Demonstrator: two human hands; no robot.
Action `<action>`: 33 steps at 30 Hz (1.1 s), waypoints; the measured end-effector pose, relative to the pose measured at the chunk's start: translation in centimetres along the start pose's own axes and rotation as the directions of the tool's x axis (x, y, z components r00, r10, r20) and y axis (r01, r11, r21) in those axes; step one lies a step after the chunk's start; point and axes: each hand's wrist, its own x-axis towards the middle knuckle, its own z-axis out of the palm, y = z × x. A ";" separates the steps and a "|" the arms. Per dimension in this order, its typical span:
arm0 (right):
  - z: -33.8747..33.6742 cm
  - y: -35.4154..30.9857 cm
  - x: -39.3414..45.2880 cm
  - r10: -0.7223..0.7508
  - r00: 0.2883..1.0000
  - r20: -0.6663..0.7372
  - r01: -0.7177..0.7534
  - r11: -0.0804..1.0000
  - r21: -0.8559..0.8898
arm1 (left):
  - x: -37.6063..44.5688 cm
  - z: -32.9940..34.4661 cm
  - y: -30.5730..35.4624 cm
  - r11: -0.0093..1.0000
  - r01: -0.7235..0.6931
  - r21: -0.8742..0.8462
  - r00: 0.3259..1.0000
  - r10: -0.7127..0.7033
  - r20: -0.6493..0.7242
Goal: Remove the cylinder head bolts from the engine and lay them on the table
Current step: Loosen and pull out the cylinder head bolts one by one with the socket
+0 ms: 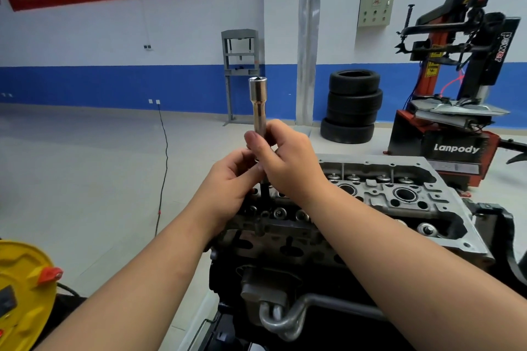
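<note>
Chrome socket point(258, 100) being gripped upright by both hands point(236, 179) point(288, 159) over head point(399, 196); advising straight lift, bolt point(263, 188) kept plumb.

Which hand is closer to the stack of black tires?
Right. The right hand grips the socket tool on the side toward the tires; the left hand is farther left.

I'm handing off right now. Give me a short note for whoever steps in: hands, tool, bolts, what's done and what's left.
Left hand: grips the tool low, at the dark shaft.
Right hand: fingers pinch the chrome deep socket, held upright, open end up, over the cylinder head.
A dark shaft runs down from the hands to the head; probably a bolt, cannot confirm.
Done: no removed bolts or table in view.
Left: lift it clear, lay it down, repeat.
</note>
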 end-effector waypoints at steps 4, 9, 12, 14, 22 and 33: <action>0.2 0.1 0.1 0.051 0.995 0.088 -0.051 0.999 -0.003 | -0.2 -0.7 0.1 0.998 0.054 -0.015 0.993 -0.052 0.108; 0.1 -0.1 -0.1 0.002 0.998 0.058 -0.002 1.000 0.008 | 0.0 -0.1 -0.1 0.999 -0.034 -0.031 0.999 0.035 0.024; 0.0 -0.1 -0.1 -0.024 1.000 0.008 0.024 1.000 -0.010 | 0.2 0.0 -0.4 0.999 -0.042 -0.016 0.999 0.042 -0.024; 0.0 0.0 0.0 0.003 0.999 0.038 -0.002 1.000 -0.027 | 0.2 -0.3 -0.4 0.999 -0.011 -0.040 1.000 0.010 -0.014; 0.1 -0.2 -0.1 0.006 0.997 0.074 -0.005 1.000 -0.003 | 0.1 -0.7 -0.3 0.999 0.002 -0.043 0.995 0.003 0.095; 0.1 0.0 0.1 0.030 0.998 0.063 -0.031 0.999 0.028 | -0.3 -0.4 0.5 0.998 0.063 -0.022 0.994 -0.061 0.096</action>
